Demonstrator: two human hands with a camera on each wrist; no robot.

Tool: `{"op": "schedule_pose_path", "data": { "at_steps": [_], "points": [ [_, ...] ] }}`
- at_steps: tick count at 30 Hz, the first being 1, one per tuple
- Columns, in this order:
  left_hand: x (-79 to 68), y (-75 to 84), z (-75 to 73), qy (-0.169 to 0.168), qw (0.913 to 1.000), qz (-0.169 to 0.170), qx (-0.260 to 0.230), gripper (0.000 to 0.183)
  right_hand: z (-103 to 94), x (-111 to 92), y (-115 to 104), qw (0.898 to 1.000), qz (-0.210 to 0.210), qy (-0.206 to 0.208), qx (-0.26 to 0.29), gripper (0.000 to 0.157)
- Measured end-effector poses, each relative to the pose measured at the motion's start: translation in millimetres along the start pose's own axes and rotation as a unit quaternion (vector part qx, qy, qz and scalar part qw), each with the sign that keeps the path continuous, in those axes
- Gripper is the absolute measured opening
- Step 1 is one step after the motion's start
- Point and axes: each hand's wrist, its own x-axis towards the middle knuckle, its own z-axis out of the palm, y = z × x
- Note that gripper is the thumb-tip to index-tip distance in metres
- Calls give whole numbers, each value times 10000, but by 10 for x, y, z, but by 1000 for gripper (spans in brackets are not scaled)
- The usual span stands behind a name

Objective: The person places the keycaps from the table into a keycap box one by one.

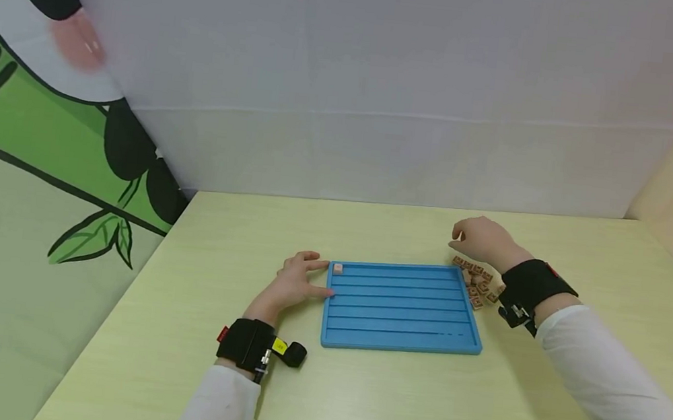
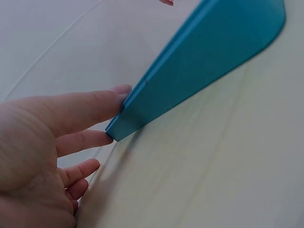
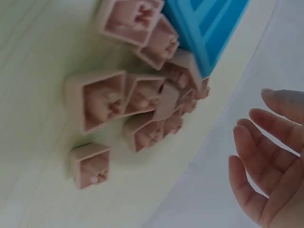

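Where left hand [image 1: 291, 284] touches, tray [image 1: 403, 307], long axis sideways

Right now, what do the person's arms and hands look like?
The left sleeve and right sleeve are white. The left wristband is black, with a red tag, a yellow tag and a rounded black piece. The right wristband is black too, with a dark, silvery part. The left hand and right hand have no gloves.
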Motion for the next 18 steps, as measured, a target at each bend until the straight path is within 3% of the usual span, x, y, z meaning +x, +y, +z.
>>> {"op": "schedule_pose_path", "data": {
  "at_steps": [18],
  "points": [
    [20, -28, 25, 29, 10000, 14, -21, 72, 156, -171, 246, 9983, 125, -573, 10, 28]
  ]
}}
